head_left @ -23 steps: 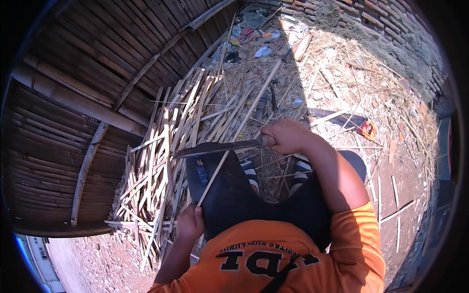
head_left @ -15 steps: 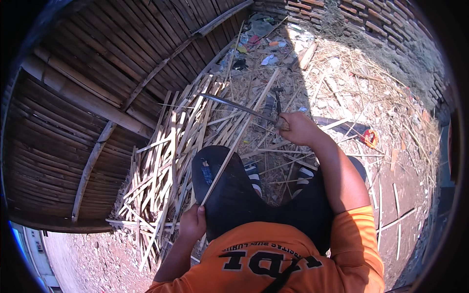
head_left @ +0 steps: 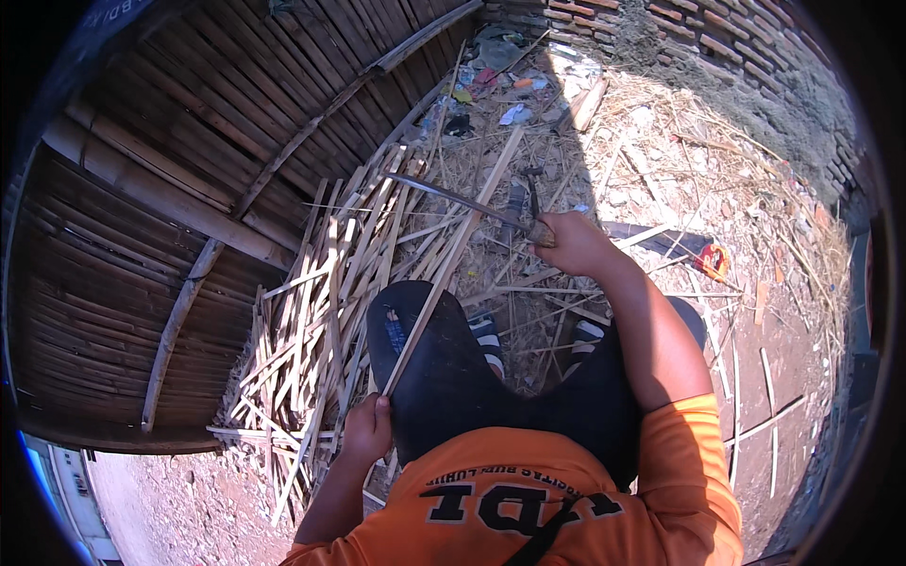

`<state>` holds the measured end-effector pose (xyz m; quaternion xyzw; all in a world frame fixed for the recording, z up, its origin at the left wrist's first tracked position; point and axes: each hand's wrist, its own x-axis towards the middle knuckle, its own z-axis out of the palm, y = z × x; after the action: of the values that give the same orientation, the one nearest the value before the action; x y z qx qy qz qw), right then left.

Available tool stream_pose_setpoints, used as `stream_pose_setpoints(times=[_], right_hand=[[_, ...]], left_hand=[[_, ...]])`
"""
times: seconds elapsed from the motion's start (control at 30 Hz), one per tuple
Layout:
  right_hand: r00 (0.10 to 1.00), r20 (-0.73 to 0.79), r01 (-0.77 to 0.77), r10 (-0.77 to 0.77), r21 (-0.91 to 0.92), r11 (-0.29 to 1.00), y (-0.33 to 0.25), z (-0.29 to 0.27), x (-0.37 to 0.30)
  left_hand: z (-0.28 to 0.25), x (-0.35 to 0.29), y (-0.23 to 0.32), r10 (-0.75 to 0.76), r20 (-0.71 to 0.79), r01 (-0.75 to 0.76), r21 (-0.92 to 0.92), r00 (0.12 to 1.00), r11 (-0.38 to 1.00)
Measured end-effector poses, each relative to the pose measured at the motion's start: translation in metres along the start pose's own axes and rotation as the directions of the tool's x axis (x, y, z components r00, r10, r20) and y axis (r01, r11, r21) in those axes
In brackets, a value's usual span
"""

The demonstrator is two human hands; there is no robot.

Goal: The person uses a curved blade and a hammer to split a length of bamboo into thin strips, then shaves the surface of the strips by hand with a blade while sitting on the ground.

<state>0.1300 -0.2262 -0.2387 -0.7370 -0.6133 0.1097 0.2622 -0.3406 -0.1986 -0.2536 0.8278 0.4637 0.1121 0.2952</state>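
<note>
My left hand point(head_left: 367, 429) is closed on the near end of a long bamboo strip point(head_left: 440, 289). The strip slants up and away across my left thigh point(head_left: 415, 349). In my right hand point(head_left: 573, 245) is the wooden handle of a long-bladed knife point(head_left: 455, 196), held out beyond my knees. Its thin metal blade points left and crosses the strip near the strip's upper part. Whether blade and strip touch, I cannot tell.
A big heap of split bamboo strips point(head_left: 326, 302) lies to my left, by a woven bamboo wall point(head_left: 123, 311). A hammer-like tool point(head_left: 533, 189) rests ahead. A saw with a red-orange handle point(head_left: 714, 262) lies right. Rubbish and a brick wall point(head_left: 727, 47) are at the back.
The knife and my right hand have shifted slightly left. The strip's far end has also swung a little left and nearer. My left hand keeps its grip at the strip's near end.
</note>
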Motion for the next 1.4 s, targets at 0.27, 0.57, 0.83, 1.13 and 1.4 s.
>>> stream_pose_setpoints(times=[0.27, 0.57, 0.83, 1.13, 1.4], right_hand=[[0.961, 0.276, -0.028, 0.02, 0.025, 0.999, -0.002, -0.006, -0.004], [0.957, 0.283, 0.112, -0.064, -0.158, 0.981, -0.069, -0.001, -0.002], [0.994, 0.084, -0.061, 0.069, -0.1, 0.993, -0.007, -0.005, 0.008], [0.952, 0.2, 0.283, -0.23, -0.302, 0.91, -0.053, 0.002, -0.011], [0.999, 0.003, -0.052, 0.053, -0.103, 0.993, -0.019, 0.005, 0.004]], left_hand=[[0.019, -0.003, -0.014, 0.019, -0.032, -0.013, 0.157, 0.999, 0.988], [0.009, -0.008, -0.008, -0.037, -0.005, 0.037, -0.026, 0.999, 0.999], [0.005, -0.002, -0.025, -0.002, -0.018, 0.002, -0.015, 1.0, 1.0], [0.009, -0.016, -0.022, 0.08, 0.067, -0.084, 0.049, 0.995, 0.995], [0.001, -0.021, -0.027, -0.117, 0.138, 0.141, -0.179, 0.983, 0.974]])
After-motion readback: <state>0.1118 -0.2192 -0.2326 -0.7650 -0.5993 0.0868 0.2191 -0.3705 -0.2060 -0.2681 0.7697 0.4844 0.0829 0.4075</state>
